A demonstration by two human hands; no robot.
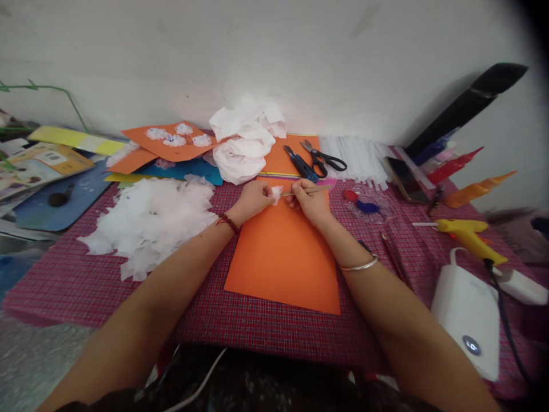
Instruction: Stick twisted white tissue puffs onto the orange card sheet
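Observation:
Over the far end of an orange paper sheet [283,257] my two hands meet. My left hand [254,198] is closed, pinching a small wad of white tissue [275,193]. My right hand [309,200] is closed round a thin stick [319,189] whose left end touches the tissue wad. A red thread bracelet sits on my left wrist and a silver bangle on my right forearm.
A heap of white tissue pieces [150,223] lies left on the red checked cloth [77,280]. Crumpled white paper [246,143], scissors [321,157], a paint palette [369,206], a yellow glue gun [469,234], a phone [405,178] and a white device [469,312] lie around.

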